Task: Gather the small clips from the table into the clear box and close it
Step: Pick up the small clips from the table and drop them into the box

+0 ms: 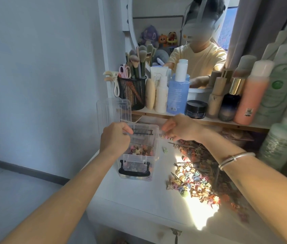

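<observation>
One view only: head-worn, wide-angle. Faces forward and down on the counter [139, 199], close in. Forearms [68, 199] enter from 4 and 7 o'clock; left hand [115, 139], right hand [183, 128] and box [139, 157] mid-frame. Mirror [156, 9] at 12 o'clock.

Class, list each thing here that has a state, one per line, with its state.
clear box: open, partly filled.
lid: raised upright behind the box.
black latch: hanging down, unfastened.
clip pile: loose on the table.
left hand: grips the box's rim.
right hand: fingers curled beside the box; hold unclear.
</observation>
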Demonstrator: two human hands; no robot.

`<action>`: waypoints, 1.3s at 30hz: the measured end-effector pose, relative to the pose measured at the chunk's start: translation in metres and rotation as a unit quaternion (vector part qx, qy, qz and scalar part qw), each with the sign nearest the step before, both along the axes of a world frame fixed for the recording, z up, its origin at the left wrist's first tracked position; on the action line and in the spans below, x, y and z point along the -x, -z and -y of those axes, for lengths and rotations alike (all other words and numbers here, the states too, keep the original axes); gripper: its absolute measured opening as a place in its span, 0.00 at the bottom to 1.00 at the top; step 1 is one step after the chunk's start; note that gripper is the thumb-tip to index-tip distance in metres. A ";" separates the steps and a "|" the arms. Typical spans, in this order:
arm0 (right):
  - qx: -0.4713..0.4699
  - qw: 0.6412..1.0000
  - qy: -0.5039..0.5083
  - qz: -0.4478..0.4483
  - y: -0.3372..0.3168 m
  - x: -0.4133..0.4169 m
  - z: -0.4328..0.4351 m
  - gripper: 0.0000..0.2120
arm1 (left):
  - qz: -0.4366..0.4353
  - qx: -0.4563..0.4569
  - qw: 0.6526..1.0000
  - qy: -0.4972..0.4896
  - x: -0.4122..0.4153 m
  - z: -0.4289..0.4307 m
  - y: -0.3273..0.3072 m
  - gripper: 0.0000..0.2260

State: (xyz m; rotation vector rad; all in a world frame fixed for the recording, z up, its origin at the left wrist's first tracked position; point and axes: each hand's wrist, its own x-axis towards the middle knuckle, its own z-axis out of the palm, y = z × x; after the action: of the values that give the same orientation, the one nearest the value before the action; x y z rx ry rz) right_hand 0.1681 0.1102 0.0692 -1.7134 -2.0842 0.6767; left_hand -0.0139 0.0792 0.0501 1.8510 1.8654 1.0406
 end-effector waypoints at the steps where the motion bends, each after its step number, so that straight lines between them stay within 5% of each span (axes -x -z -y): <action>1: 0.001 0.998 0.002 0.065 0.012 -0.003 -0.003 0.17 | -0.001 0.000 1.000 0.001 0.000 -0.001 0.000 0.14; 6: 0.022 0.975 -0.019 0.222 0.061 -0.008 -0.030 0.33 | -0.002 0.000 1.000 0.001 -0.001 -0.008 0.003 0.14; 17: -0.019 0.951 -0.062 0.303 0.061 -0.005 -0.043 0.20 | 0.006 -0.005 1.000 0.004 -0.002 -0.014 0.005 0.15; 22: -0.008 0.962 -0.098 0.256 0.054 -0.002 -0.029 0.04 | 0.004 -0.002 1.000 0.006 -0.002 -0.013 0.004 0.14; 28: -0.004 0.977 -0.082 0.198 0.036 -0.011 -0.010 0.07 | 0.001 0.003 1.000 0.005 -0.003 -0.010 0.002 0.14; 34: -0.024 0.992 -0.096 -0.082 -0.016 -0.001 0.009 0.05 | -0.001 0.003 1.000 0.005 -0.006 -0.007 0.001 0.14; 39: -0.043 0.995 -0.088 -0.033 -0.018 0.014 0.009 0.12 | 0.001 0.000 1.000 0.006 -0.005 -0.008 0.001 0.14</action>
State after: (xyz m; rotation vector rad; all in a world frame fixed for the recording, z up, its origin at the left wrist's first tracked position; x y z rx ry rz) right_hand 0.1537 0.1011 0.0874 -1.4538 -2.2027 0.6744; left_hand -0.0086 0.0869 0.0490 1.8580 1.8514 1.0375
